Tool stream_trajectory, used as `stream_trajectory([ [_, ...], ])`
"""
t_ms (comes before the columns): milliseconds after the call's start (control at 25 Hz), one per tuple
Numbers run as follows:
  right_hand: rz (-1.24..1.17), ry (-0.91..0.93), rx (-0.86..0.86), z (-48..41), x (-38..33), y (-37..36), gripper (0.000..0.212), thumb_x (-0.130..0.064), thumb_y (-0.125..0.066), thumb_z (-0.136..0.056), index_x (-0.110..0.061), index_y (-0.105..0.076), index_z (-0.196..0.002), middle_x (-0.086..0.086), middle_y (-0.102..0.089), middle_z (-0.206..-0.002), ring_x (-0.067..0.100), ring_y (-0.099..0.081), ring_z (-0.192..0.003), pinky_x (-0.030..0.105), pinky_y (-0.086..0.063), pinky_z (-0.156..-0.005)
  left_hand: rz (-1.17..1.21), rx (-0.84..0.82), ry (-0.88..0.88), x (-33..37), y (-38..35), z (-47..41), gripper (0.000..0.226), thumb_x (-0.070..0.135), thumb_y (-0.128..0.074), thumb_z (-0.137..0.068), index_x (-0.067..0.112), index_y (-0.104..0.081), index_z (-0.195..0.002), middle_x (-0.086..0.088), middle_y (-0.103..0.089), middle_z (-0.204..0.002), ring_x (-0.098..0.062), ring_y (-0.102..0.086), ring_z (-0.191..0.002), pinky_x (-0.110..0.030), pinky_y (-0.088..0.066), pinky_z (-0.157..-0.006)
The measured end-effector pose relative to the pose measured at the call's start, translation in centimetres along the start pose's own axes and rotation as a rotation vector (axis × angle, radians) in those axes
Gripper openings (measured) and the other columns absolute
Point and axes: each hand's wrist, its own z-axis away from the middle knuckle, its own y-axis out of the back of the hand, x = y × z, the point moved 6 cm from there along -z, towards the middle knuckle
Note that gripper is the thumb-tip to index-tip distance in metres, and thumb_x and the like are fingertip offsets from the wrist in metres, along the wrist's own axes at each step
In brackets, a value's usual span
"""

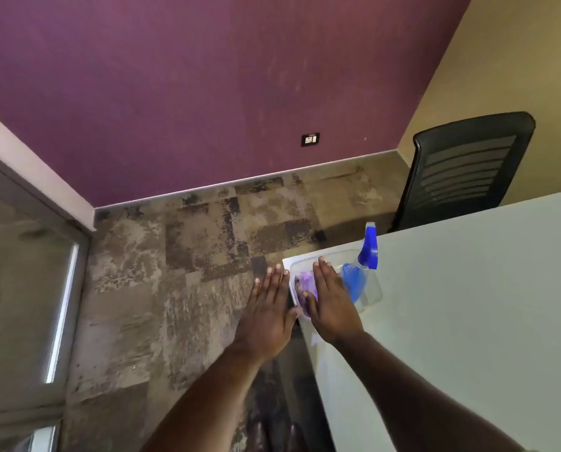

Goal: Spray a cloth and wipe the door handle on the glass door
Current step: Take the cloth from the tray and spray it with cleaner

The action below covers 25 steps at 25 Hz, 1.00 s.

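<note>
Both forearms reach forward from the bottom edge, ending in two flat, open hands that hold nothing. Left hand (pixel 269 314) hovers over the carpet, just off the corner of the surface (pixel 468 321); right hand (pixel 333 305) lies over that corner, fingers straight and together, above a clear plastic tub (pixel 372 293). Each grip is wide and empty.

One tub sits at the corner. Inside it lie one purple cloth (pixel 303 283), partly hidden under the right hand's thumb side, and one spray bottle (pixel 359 272) with blue liquid and a blue trigger head. The bottle lies tilted, its long axis running from the tub up and away to the right, nozzle farthest from the person. Cloth lies directly beneath and just left of the right hand, between the two hands; the bottle lies just right of that hand. The right hand is judged nearer to both.

One glass door (pixel 28 305) stands at the far left, well apart from the tub; its handle cannot be made out. Farther off stand one black chair (pixel 468 168) and a purple wall (pixel 207 93).
</note>
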Motion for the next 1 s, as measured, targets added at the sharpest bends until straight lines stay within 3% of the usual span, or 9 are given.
stream_trajectory([
  [160, -0.027, -0.108, -0.071, -1.7, 1.6, -2.5, 0.065, -0.054, -0.035, -0.108, -0.016, -0.032, -0.161, 0.004, -0.036, -0.168, 0.024, -0.031, -0.155, 0.032, -0.020, -0.123, -0.030, -0.103, -0.023, -0.5, -2.6, -0.6, 0.066, 0.056, -0.015, -0.108, 0.027, 0.012, -0.161, 0.005, 0.013, -0.171, -0.014, 0.021, -0.157, -0.040, 0.009, -0.129],
  [280, -0.002, -0.139, -0.085, -2.8, 1.9, -4.0, 0.051, -0.044, -0.046, -0.108, -0.014, -0.050, -0.149, 0.009, -0.054, -0.154, 0.027, -0.050, -0.143, 0.035, -0.036, -0.119, -0.026, -0.182, -0.046, -0.9, -4.2, -0.7, 0.065, 0.059, -0.003, -0.104, 0.029, 0.009, -0.161, 0.010, 0.010, -0.170, -0.012, 0.021, -0.157, -0.043, 0.009, -0.130],
  [480, 0.124, -0.211, -0.094, -4.4, 2.2, -4.8, 0.049, -0.040, -0.055, -0.103, -0.013, -0.054, -0.143, 0.009, -0.055, -0.149, 0.027, -0.055, -0.134, 0.034, -0.046, -0.109, 0.014, -0.207, -0.053, -1.2, -5.0, -0.7, 0.065, 0.054, -0.005, -0.105, 0.027, 0.001, -0.164, 0.013, 0.007, -0.170, -0.009, 0.023, -0.155, -0.035, 0.022, -0.124],
  [600, 0.232, -0.261, -0.110, -5.2, 2.3, -5.0, 0.051, -0.039, -0.062, -0.098, -0.012, -0.052, -0.140, 0.012, -0.055, -0.141, 0.028, -0.057, -0.127, 0.034, -0.052, -0.099, 0.028, -0.208, -0.046, -1.3, -5.0, -0.7, 0.062, 0.049, -0.009, -0.107, 0.027, 0.002, -0.164, 0.015, 0.009, -0.168, -0.007, 0.024, -0.154, -0.036, 0.020, -0.125],
  [800, 0.420, -0.255, -0.137, -6.0, 1.9, -5.5, 0.047, -0.033, -0.064, -0.099, -0.009, -0.053, -0.138, 0.013, -0.061, -0.131, 0.026, -0.063, -0.120, 0.032, -0.055, -0.098, 0.058, -0.241, -0.041, -1.4, -5.2, -0.8, 0.062, 0.052, -0.009, -0.107, 0.028, 0.004, -0.163, 0.017, 0.011, -0.167, -0.002, 0.029, -0.151, -0.039, 0.015, -0.128],
  [1000, 0.322, -0.281, -0.090, -5.5, 2.1, -4.0, 0.055, -0.037, -0.073, -0.092, -0.008, -0.053, -0.135, 0.011, -0.065, -0.127, 0.025, -0.066, -0.117, 0.030, -0.053, -0.098, 0.073, -0.234, -0.026, -1.8, -4.6, -0.8, 0.065, 0.056, -0.006, -0.106, 0.027, 0.005, -0.163, 0.013, 0.008, -0.170, -0.003, 0.025, -0.153, -0.033, 0.020, -0.124],
])
